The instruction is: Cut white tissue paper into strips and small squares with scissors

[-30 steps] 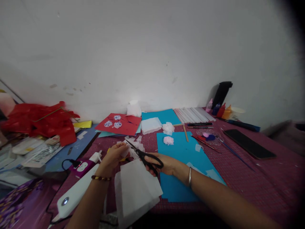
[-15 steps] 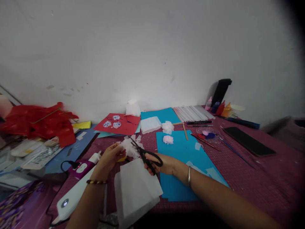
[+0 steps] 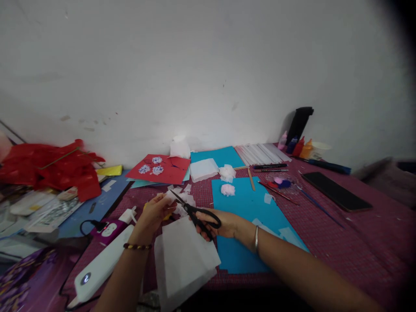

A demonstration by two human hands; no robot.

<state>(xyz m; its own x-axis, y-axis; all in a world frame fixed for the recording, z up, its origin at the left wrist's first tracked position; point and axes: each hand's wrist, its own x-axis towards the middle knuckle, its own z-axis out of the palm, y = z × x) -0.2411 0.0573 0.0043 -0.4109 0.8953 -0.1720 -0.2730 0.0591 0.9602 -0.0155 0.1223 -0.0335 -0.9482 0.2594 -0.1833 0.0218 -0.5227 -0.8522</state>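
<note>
My right hand [image 3: 211, 223] has its fingers in the handles of black scissors [image 3: 191, 210], whose blades point up and left. The blade tips reach a small piece of white tissue paper [image 3: 170, 196] pinched in my left hand [image 3: 158, 208]. Cut tissue scraps [image 3: 186, 199] lie on the table just behind the blades. Below both hands is a stack of white tissue sheets [image 3: 185, 255]. To the right, a pale pink tissue puff [image 3: 228, 190] sits on blue paper [image 3: 240, 212]. Something yellow, mostly hidden, shows by my left hand.
Red paper [image 3: 175, 171] with several speckled puffs lies at the back. A white power bank [image 3: 100, 266] and purple plug adapter [image 3: 110, 229] are at left. Brushes, a phone [image 3: 334, 190] and paint bottles [image 3: 305, 149] stand or lie at right. A red plastic bag [image 3: 52, 164] is far left.
My left hand has shifted slightly, and the tissue in it now shows as a smaller piece at the blade tips. More loose scraps are visible behind. The view has moved a little.
</note>
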